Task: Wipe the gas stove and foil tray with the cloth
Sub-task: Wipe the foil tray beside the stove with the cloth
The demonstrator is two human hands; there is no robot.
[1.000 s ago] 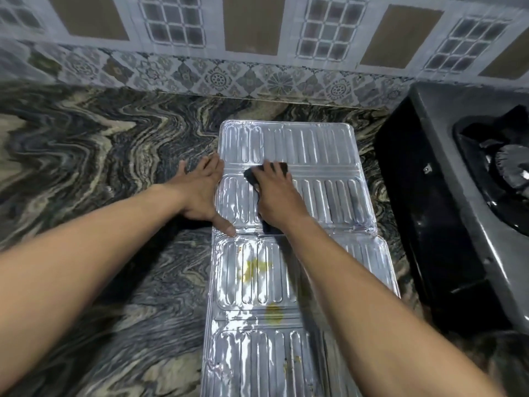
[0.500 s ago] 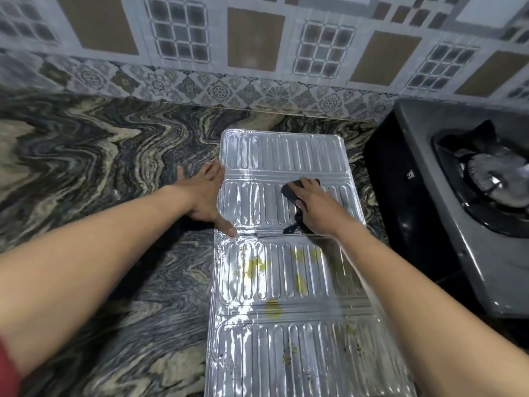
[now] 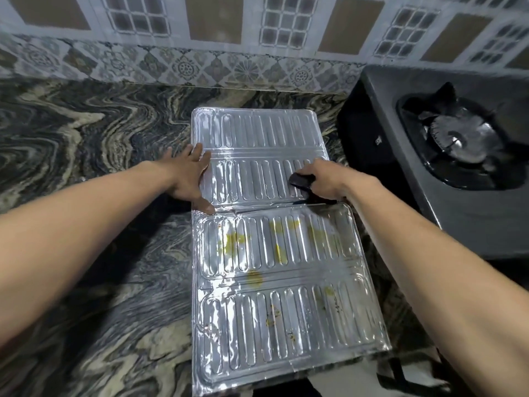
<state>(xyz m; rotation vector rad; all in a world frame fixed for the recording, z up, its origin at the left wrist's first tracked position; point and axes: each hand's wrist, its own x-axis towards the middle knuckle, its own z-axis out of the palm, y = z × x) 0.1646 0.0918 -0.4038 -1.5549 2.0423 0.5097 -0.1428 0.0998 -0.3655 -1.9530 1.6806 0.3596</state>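
Note:
A long ribbed foil tray lies flat on the marble counter, with yellow stains on its nearer panels. My left hand lies flat with fingers spread on the tray's left edge, thumb on the fold. My right hand presses a dark cloth onto the right side of the second panel; only part of the cloth shows beyond my fingers. The grey gas stove stands at the right, with a black burner on top.
The swirled dark marble counter stretches out to the left of the tray. A patterned tiled wall runs along the back. The stove's dark side stands close to the tray's right edge.
My right hand has slid the cloth from the left-middle of the second panel across to its right edge. The left hand has stayed on the tray's left edge. The view has shifted.

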